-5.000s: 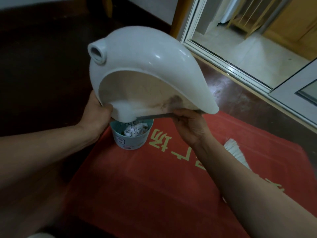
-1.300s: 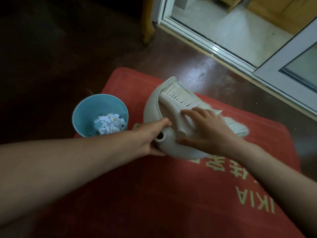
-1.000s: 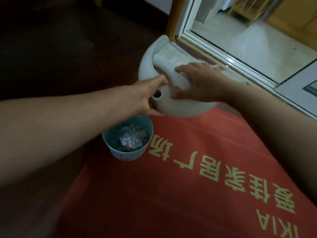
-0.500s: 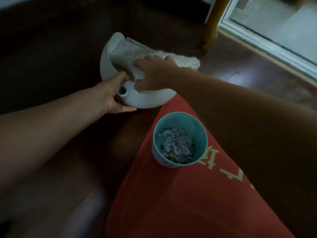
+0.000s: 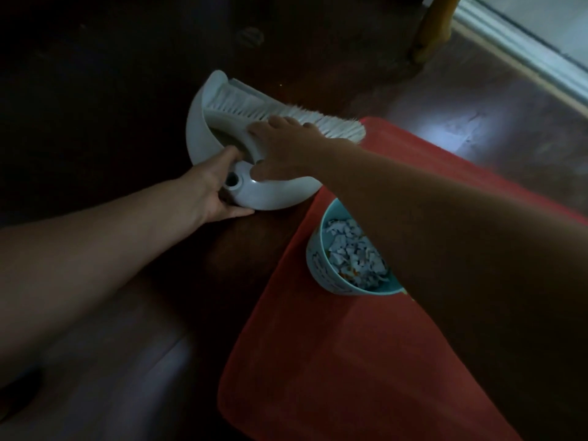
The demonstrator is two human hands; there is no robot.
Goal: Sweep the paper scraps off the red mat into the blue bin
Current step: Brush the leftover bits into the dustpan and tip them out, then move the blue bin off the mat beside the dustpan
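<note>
The blue bin [image 5: 318, 265] stands on the left part of the red mat [image 5: 318, 361] and holds a heap of paper scraps [image 5: 353, 253]; my right forearm hides its right side. A white dustpan [image 5: 203, 144] rests on the dark floor past the mat's far left corner, with a white brush [image 5: 286, 111] lying in it. My left hand [image 5: 210, 186] grips the dustpan's handle end. My right hand [image 5: 283, 148] lies on the brush's back, fingers curled over it. No loose scraps show on the mat.
Dark wooden floor [image 5: 127, 90] surrounds the mat on the left and far side. A yellow wooden leg [image 5: 429, 30] stands at the far right. A pale door threshold [image 5: 525, 49] runs along the upper right corner.
Five seconds ago I tipped the dustpan over the bin. Since then both hands carried the dustpan, with the brush in it, off the mat to the dark floor; it now sits there.
</note>
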